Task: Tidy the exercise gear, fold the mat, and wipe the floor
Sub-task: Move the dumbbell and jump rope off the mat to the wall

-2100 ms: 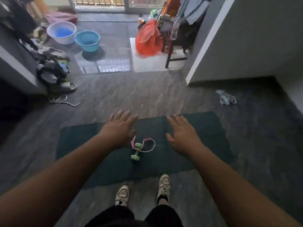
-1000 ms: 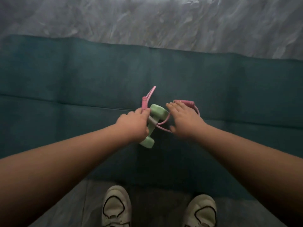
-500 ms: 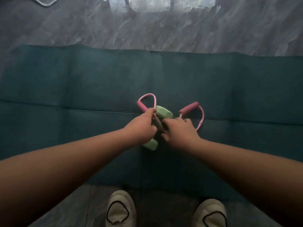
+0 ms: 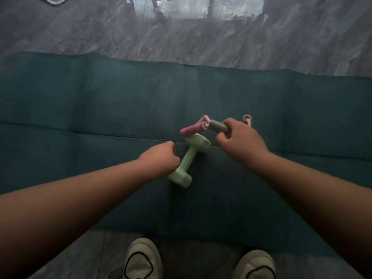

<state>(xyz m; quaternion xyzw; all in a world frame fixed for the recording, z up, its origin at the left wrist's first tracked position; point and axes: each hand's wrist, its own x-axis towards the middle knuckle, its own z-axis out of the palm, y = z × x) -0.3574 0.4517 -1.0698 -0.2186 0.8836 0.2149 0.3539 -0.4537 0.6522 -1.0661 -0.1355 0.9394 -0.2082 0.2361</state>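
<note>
A dark green mat (image 4: 100,109) lies across the grey floor in front of me. On it rests a pale green dumbbell (image 4: 191,156), tilted with one head towards me. My left hand (image 4: 161,160) is curled against the dumbbell's handle near its lower head. My right hand (image 4: 239,141) grips the grey handle (image 4: 216,126) of a pink resistance cord, lifted just above the dumbbell's far head. The cord's pink foam handle (image 4: 190,129) hangs to the left, and a pink loop (image 4: 247,118) shows behind my fingers.
My two white shoes (image 4: 143,260) stand on the marble floor (image 4: 201,41) just off the mat's near edge. A pale cord or strap (image 4: 53,0) lies on the floor at the top left. A window reflection shines on the floor beyond the mat.
My right hand has moved right and up, taking the cord's grey handle off the mat. My left hand has slid down from the pink handle to the dumbbell's handle.
</note>
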